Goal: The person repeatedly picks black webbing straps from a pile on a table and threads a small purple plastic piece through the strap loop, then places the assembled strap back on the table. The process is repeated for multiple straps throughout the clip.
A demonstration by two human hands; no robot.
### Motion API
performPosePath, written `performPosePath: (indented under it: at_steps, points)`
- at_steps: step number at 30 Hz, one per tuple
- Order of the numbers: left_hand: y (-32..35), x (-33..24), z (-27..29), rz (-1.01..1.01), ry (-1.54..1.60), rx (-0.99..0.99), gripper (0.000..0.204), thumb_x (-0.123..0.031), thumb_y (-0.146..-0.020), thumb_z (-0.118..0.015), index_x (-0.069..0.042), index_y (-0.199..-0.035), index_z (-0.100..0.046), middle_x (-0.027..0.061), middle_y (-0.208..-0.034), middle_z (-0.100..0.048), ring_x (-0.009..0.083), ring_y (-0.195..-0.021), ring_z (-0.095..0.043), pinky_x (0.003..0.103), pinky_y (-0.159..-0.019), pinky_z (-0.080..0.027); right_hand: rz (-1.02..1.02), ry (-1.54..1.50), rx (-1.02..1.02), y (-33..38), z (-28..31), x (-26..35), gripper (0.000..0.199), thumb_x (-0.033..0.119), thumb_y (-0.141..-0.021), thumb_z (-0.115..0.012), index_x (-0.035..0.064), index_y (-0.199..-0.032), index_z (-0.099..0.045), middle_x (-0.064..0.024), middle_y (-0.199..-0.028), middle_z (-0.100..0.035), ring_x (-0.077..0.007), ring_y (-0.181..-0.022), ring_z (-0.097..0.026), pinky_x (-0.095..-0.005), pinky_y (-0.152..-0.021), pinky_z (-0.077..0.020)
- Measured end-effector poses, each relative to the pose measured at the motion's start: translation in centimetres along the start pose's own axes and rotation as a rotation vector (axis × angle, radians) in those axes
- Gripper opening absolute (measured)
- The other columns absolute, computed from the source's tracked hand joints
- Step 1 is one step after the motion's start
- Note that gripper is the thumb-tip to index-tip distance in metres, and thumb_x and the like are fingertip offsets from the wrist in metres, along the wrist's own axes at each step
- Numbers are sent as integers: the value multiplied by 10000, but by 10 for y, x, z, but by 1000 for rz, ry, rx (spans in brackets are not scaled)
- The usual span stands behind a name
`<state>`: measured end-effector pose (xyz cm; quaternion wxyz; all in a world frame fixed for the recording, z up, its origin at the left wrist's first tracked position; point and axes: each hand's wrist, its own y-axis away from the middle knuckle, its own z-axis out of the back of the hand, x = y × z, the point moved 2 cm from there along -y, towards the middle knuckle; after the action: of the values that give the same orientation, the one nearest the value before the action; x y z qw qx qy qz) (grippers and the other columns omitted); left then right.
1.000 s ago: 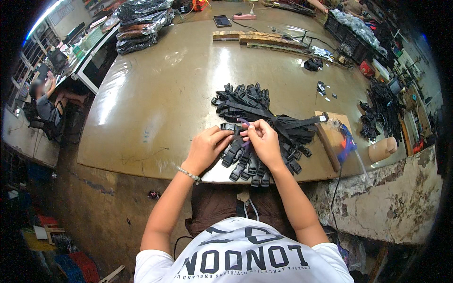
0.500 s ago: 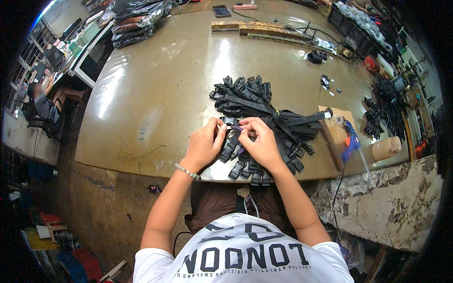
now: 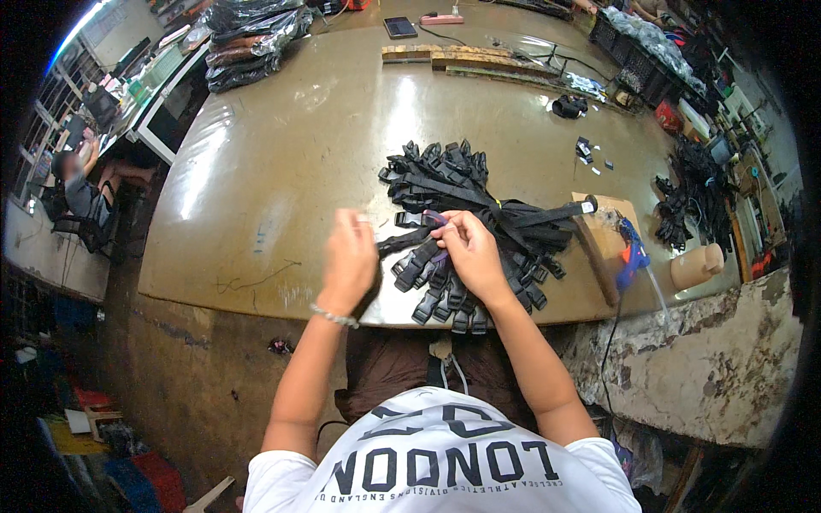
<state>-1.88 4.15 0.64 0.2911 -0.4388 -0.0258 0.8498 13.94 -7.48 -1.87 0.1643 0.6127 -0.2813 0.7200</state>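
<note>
A large bundle of black webbing straps (image 3: 513,214) with plastic side-release buckles (image 3: 428,305) lies fanned out before me, bound by a thin yellow tie. My right hand (image 3: 470,256) pinches a narrow purple strip (image 3: 435,217) between thumb and fingers at the bundle's left side. A dark strap (image 3: 404,242) stretches from near those fingertips toward my left hand (image 3: 351,261). Motion smears the left hand's fingers, so their grip on the strap is unclear. One black buckle (image 3: 410,220) sits just above that strap.
On the right lie a brown cardboard piece (image 3: 609,222), a blue-and-red glue gun (image 3: 634,256) with a cord, and a cardboard tube (image 3: 697,267). Wooden bars (image 3: 462,58) and a phone (image 3: 399,27) rest farther back. A person (image 3: 81,188) sits at far left.
My left hand has moved left, away from my right hand, and a length of dark strap now shows between them. The right hand keeps its pinch in nearly the same place.
</note>
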Motion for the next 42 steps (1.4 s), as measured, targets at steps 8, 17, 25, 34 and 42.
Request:
performPosePath:
  at_steps: [8, 17, 25, 34, 42]
  points:
    - [-4, -5, 21, -253, -410, -55, 318, -287, -891, -623, -73, -1126, -619, 126, -1212, -547, 305, -1154, -476, 455, -980, -381, -54, -54, 2, 0, 2, 1, 156, 134, -1004, -473, -18, -967, -481, -137, -972, -677, -166, -827, -683, -292, -730, -536]
    - [11, -3, -5, -338, -90, 343, 239, -210, -806, -722, -77, -963, -599, 96, -951, -590, 275, -927, -543, 401, -842, -383, -12, 315, 116, 5, 10, 27, 179, 136, -897, -587, -33, -917, -531, -192, -780, -638, -242, -635, -638, -345, -602, -501]
    - [15, 2, -10, -341, 63, 362, 189, -196, -818, -699, -52, -929, -648, 102, -903, -612, 287, -927, -557, 393, -876, -422, 85, 409, 310, 0, 18, 35, 179, 107, -813, -633, -56, -872, -586, -110, -719, -604, -126, -602, -560, -283, -587, -482]
    - [16, 3, -9, -297, 30, 418, 214, -248, -806, -711, -64, -914, -688, 92, -858, -597, 272, -903, -541, 370, -871, -391, 137, 394, 324, 5, 14, 32, 187, 121, -779, -638, -50, -809, -568, -183, -750, -565, -301, -656, -595, -372, -638, -490]
    - [16, 6, -10, -291, 30, 423, 220, -264, -801, -717, -65, -893, -700, 86, -840, -597, 266, -882, -544, 368, -867, -386, 213, 448, 338, 8, 13, 28, 175, 120, -779, -642, -37, -804, -568, -180, -763, -567, -317, -679, -594, -382, -655, -491]
